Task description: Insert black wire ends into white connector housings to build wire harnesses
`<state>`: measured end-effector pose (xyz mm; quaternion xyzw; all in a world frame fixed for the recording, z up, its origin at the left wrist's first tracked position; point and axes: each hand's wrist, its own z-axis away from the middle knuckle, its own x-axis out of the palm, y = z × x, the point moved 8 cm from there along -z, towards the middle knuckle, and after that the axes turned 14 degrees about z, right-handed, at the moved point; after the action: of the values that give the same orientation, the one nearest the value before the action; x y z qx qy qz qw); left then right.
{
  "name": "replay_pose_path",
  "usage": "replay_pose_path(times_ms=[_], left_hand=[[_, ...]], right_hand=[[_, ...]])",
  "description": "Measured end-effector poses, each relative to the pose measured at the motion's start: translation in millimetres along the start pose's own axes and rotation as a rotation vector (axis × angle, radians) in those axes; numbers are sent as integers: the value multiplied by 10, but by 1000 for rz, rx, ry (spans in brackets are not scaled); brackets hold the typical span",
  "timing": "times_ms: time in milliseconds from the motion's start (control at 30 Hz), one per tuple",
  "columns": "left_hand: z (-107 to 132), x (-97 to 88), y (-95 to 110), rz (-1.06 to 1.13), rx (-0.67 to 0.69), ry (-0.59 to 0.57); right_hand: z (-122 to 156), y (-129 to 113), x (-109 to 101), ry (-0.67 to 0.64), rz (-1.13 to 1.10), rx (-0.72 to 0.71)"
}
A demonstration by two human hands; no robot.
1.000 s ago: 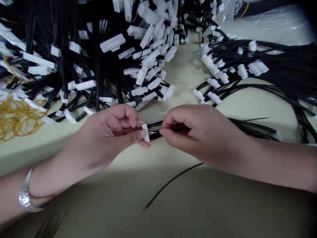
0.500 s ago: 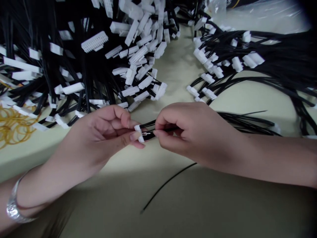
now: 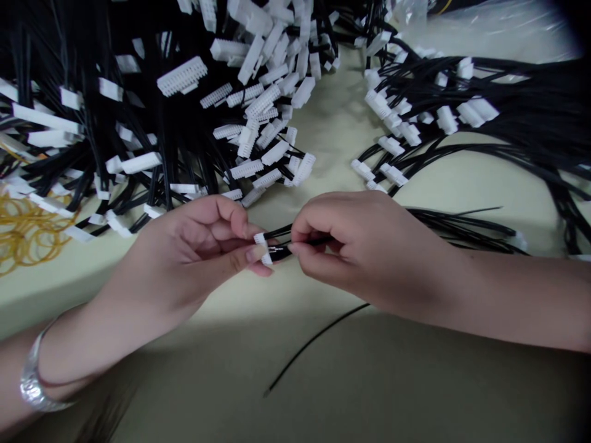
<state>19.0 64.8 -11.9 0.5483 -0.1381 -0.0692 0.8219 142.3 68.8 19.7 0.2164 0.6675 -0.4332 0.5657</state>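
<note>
Between thumb and fingers, my left hand (image 3: 194,252) pinches a white connector housing (image 3: 265,253). Black wires (image 3: 279,231) run from its right side toward my right hand (image 3: 355,246). That hand is closed on a black wire, whose bare metal terminal (image 3: 276,249) points at the housing's face. Whether the tip has entered a slot I cannot tell. A loose end of black wire (image 3: 316,339) curves down and left from beneath my right hand. More black wires (image 3: 466,226) trail out to the right behind my right wrist, ending near a white connector (image 3: 521,240).
A large heap of black cables with white connectors (image 3: 182,77) fills the back left. Another cable bundle (image 3: 517,101) lies at the right, by clear plastic bags (image 3: 498,31). Yellow rubber bands (image 3: 32,231) lie at the left. Dark blurred strands (image 3: 105,415) show at the lower left.
The whole view has shifted slightly, with everything a little farther right. Both hands keep the same grip, and the terminal stays at the housing's face.
</note>
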Motion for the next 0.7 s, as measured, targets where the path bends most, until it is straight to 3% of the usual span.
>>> replay_pose_path(times_ms=[433, 567, 700], left_hand=[[-3, 7, 31, -27, 58, 18], [-8, 14, -4, -23, -6, 32], [-14, 41, 5, 23, 14, 18]], right_hand=[[-25, -26, 44, 14, -25, -5], [-39, -38, 72, 10, -33, -15], [-41, -57, 98, 20, -29, 4]])
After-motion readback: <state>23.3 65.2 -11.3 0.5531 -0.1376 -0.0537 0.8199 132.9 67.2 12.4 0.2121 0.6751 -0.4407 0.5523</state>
